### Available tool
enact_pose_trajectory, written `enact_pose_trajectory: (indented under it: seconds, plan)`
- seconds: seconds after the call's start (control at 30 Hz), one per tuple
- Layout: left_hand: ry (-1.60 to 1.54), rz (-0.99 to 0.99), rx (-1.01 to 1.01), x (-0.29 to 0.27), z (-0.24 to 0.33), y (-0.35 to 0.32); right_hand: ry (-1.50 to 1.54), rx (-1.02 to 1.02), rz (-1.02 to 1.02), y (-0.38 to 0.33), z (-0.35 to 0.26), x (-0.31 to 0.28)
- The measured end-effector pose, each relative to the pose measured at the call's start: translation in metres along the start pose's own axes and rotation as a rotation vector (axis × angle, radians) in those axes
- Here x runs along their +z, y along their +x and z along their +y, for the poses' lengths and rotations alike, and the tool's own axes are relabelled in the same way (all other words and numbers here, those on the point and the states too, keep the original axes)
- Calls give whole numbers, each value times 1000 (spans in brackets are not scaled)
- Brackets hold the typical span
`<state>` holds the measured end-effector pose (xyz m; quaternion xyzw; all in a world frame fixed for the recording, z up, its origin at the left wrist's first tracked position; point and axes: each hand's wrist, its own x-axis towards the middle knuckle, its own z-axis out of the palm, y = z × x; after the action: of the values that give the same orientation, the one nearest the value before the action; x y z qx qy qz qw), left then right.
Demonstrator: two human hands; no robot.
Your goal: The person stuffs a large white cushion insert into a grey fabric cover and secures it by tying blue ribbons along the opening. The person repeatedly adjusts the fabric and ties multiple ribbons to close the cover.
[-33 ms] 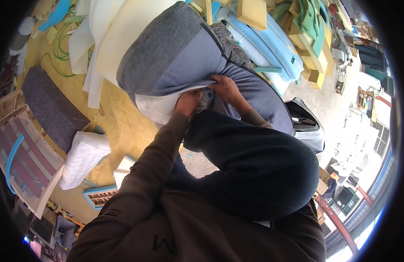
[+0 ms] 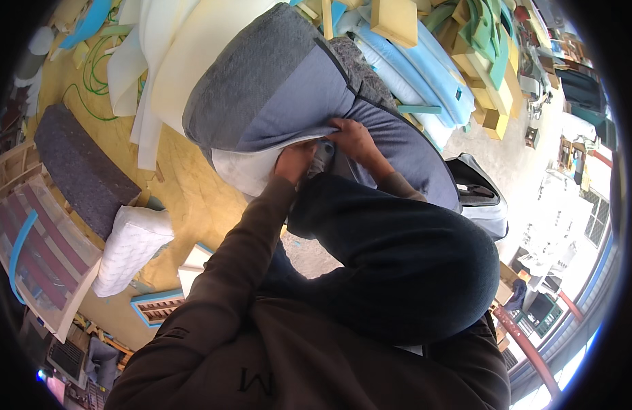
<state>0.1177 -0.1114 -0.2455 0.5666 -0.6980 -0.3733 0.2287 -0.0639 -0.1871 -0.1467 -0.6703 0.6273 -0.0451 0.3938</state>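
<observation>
A big cushion (image 2: 275, 89) in a two-tone grey fabric cover lies in front of me, leaning on my raised knee (image 2: 398, 260) in dark trousers. White padding (image 2: 244, 167) shows at the cover's open lower edge. My left hand (image 2: 294, 160) is closed on the cover's edge where the padding comes out. Just to its right, my right hand (image 2: 353, 140) pinches the same grey edge. The fingertips of both hands are partly tucked into the fabric.
Cream foam sheets (image 2: 169, 48) lie behind the cushion, with blue and yellow foam blocks (image 2: 439, 75) at the upper right. On the left are a dark grey slab cushion (image 2: 83, 171), a white quilted pillow (image 2: 131, 246) and a webbed wooden frame (image 2: 36, 253). A black-and-grey bag (image 2: 480, 195) sits right.
</observation>
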Motion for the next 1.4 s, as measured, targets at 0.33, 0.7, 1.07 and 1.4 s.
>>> enact_pose_trajectory:
  seconds: [0.33,0.7,1.07,1.4]
  plan:
    - [-36,-312,-186,-9,-10,5,-28,1,0,8,9,6]
    - [83,-255,-133,33,-41,28,5,-65,-23,13,20,10]
    - [-139,-307,-538,-22,24,10,14,-40,-24,10,14,5]
    - [-119,-138,-389,-44,47,-6,-12,-62,4,5,11,4]
